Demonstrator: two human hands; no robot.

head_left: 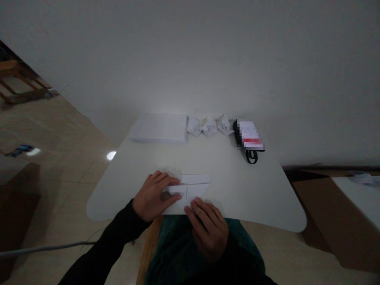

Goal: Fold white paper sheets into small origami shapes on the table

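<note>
A sheet of white paper [194, 191] lies folded near the table's front edge, with a strip along its top and slanting sides below. A vertical crease or seam runs down its middle. My left hand [157, 194] is closed on its left part, thumb and forefinger pressing on the paper with a gap between them. At the lower right of the sheet, my right hand [209, 225] lies with fingers stretched out, their tips touching the paper. Its thumb is hidden. The lower tip of the paper is partly covered by my fingers.
On the white table [237, 194], a stack of white paper [162, 127] lies at the back left. Beside it sit several folded white paper pieces [209, 126]. A black pouch with a blurred label [251, 135] and strap lies at right. Behind stands a wall [190, 59].
</note>
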